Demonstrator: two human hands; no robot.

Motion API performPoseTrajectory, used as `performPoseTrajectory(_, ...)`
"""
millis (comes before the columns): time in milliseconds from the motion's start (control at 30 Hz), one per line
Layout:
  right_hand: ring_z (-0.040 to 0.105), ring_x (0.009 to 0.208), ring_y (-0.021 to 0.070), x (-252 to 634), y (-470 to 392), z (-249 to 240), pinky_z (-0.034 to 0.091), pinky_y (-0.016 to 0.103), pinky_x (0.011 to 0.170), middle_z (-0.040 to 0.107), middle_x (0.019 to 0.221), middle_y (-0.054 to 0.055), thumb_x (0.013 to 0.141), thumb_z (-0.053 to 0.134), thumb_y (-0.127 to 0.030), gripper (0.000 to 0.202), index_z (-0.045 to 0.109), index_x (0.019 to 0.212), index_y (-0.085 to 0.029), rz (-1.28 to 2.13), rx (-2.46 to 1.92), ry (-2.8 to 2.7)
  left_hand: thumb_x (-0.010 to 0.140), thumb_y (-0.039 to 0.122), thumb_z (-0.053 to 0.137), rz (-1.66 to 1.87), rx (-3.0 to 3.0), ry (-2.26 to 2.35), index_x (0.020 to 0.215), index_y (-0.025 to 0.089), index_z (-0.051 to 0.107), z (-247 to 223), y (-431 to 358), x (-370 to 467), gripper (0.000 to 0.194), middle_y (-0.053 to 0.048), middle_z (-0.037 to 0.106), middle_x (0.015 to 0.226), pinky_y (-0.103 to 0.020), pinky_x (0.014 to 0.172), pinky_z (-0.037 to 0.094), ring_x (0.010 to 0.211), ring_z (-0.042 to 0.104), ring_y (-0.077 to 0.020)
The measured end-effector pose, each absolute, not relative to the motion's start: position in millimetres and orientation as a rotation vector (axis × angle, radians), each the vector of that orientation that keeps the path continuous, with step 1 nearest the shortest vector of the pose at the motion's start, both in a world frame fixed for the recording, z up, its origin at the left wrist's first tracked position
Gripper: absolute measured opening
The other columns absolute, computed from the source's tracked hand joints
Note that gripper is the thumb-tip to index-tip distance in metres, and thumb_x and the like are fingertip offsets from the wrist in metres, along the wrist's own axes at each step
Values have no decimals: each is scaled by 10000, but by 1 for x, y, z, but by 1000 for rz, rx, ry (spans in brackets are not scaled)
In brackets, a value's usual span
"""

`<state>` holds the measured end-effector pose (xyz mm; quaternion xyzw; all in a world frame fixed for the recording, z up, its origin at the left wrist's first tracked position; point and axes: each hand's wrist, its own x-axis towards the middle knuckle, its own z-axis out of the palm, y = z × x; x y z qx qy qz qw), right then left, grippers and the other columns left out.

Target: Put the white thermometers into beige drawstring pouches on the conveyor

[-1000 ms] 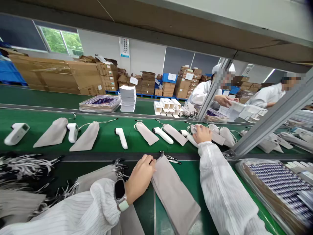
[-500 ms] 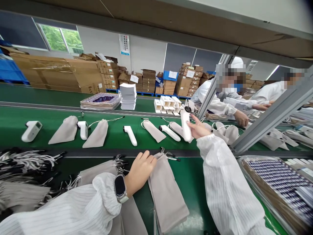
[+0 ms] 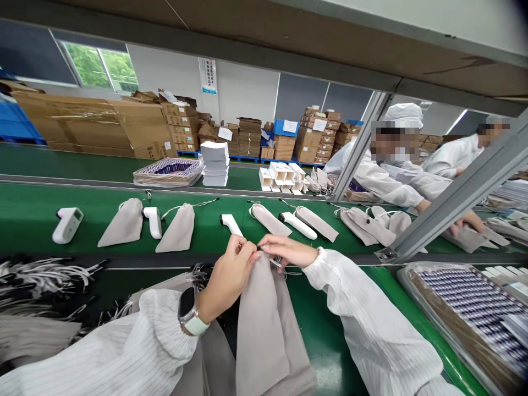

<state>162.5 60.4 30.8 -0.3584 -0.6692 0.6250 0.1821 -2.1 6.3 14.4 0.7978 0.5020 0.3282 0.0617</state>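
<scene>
My left hand [image 3: 231, 269], with a watch on its wrist, pinches the top edge of a grey drawstring pouch [image 3: 262, 324]. The fingertips of my right hand [image 3: 291, 252] meet it at the pouch's mouth and grip there. A small dark bit shows between the two hands; I cannot make out what it is. The pouch hangs down over more grey pouches below. Just beyond my hands a white handheld infrared thermometer [image 3: 231, 224] lies on the green conveyor belt [image 3: 25, 201], partly covered by my left fingers. Another thermometer [image 3: 297, 225] lies to its right.
Filled-looking pouches [image 3: 177, 228] and more thermometers [image 3: 67, 225] lie along the belt. Bundled pouch cords [image 3: 45, 278] are at the left. A box of batteries [image 3: 466, 297] stands at the right, near a slanted metal post [image 3: 449, 192]. A co-worker's hands [image 3: 466, 223] are behind the post.
My right hand has come down and left from above the belt to the pouch's mouth; the thermometer it held no longer shows. My left hand has raised the pouch's top. Belt items have shifted right.
</scene>
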Motion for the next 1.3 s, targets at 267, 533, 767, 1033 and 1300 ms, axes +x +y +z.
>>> performPoseTrajectory(267, 438, 438, 93, 205, 91, 38, 365, 222, 451, 453, 466, -30, 717, 455, -541, 421, 572, 817, -149, 815, -1154, -1735, 834, 418, 309, 539, 2156, 1418, 633, 183, 471, 57, 5, -21, 349, 39, 409, 524, -208, 450, 283, 457, 405, -110)
performPoseTrajectory(533, 544, 779, 157, 162, 61, 21, 435, 312, 729, 581, 851, 21, 521, 696, -342, 543, 511, 1000, -168, 1532, -593, -2018, 861, 305, 336, 1081, 2103, 1269, 1052, 214, 475, 51, 1, -13, 254, -12, 536, 899, -214, 647, 410, 776, 514, -126)
performPoseTrajectory(767, 501, 947, 188, 229, 121, 26, 384, 334, 844, 544, 992, 51, 620, 601, -290, 464, 451, 1045, -181, 745, -1236, -1564, 853, 281, 395, 554, 2802, 1342, 1031, 146, 498, -4, -5, 6, 245, -87, 545, 952, -344, 813, 380, 934, 479, -218)
performPoseTrajectory(1033, 339, 1129, 318, 283, 129, -14, 211, 466, 929, 492, 1130, 129, 639, 617, -223, 329, 573, 962, -177, 457, -1769, -1566, 834, 54, 324, 340, 2885, 1485, 1159, 131, 414, -13, -3, 3, 347, -89, 523, 1004, -319, 788, 373, 941, 455, -198)
performPoseTrajectory(1300, 438, 1054, 281, 284, 129, 10, 354, 467, 847, 512, 1057, 128, 698, 526, -270, 411, 429, 1080, -156, 528, -1609, -1462, 795, 38, 384, 181, 2972, 1467, 855, 147, 536, -7, -6, 7, 197, -54, 551, 777, -316, 651, 383, 742, 490, -203)
